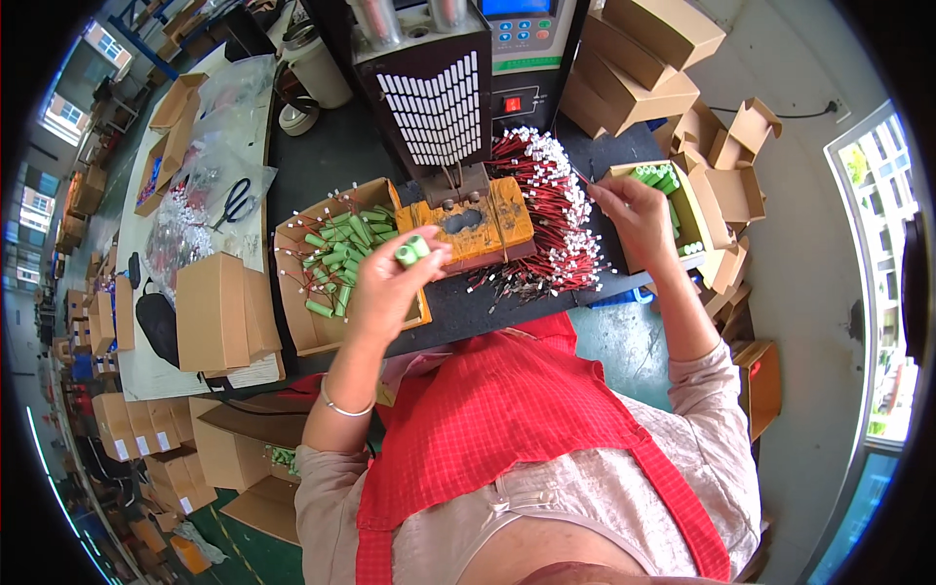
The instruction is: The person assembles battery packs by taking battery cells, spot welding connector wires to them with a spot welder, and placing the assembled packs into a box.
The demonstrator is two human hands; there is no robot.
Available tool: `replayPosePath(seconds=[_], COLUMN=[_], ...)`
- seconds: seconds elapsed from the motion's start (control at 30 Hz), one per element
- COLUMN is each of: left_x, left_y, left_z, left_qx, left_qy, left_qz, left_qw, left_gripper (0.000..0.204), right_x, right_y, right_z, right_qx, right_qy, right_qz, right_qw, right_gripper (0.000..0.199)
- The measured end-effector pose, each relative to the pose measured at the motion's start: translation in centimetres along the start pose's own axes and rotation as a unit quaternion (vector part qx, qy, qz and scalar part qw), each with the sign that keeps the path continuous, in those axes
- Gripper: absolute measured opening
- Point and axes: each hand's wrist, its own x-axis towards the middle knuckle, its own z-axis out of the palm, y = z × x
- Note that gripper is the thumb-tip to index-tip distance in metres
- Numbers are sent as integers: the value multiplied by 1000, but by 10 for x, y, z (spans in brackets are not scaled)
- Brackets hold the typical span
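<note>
My left hand (pixel 388 285) is closed around a green cylindrical battery cell (pixel 412 252), held end up beside the yellow, worn block (pixel 487 222) of a black machine (pixel 429 97). Whether a second cell sits in that grip is hard to tell. My right hand (pixel 639 216) pinches a thin wire lead (pixel 583 176) at the right edge of a heap of red and black leads (pixel 546 210) with white connectors. Left of the block, a cardboard tray (pixel 292 327) holds green cells with wires attached. Beyond my right hand, an open box (pixel 692 219) contains more green cells.
Cardboard boxes (pixel 643 68) are stacked at the back right beside the machine's control panel (pixel 522 39). Farther left, black scissors (pixel 234 202) lie on plastic bags, near a brown carton (pixel 219 312). The table's front edge runs just ahead of my red apron (pixel 487 409).
</note>
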Motion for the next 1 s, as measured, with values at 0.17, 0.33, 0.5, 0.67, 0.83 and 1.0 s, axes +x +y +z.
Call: replayPosePath(seconds=[0.17, 0.33, 0.5, 0.67, 0.83, 1.0], left_x=[9, 17, 12, 25, 35, 42], left_y=[-15, -20, -15, -4, -9, -13], left_z=[34, 48, 55, 31, 24, 22], left_qx=[-137, -146, -147, 358, 391, 405], left_qy=[-12, -7, -16, 63, 70, 76], left_qz=[-25, -19, -27, 251, 249, 263], left_qw=[990, 989, 989, 897, 883, 872], left_gripper=[42, 34, 27, 25, 21, 19], right_x=[-22, -33, -32, -14, -2, 7], right_y=[-4, -17, -29, -35, -43, -43], right_z=[12, 24, 54, 65, 70, 73], right_qx=[76, 101, 251, 230, 199, 191], right_qy=[-89, -225, -246, -222, -268, -286], right_qz=[10, -9, 70, 69, 96, 115], right_qw=[993, 969, 934, 945, 938, 932], right_gripper=[16, 11, 16, 18, 17, 19])
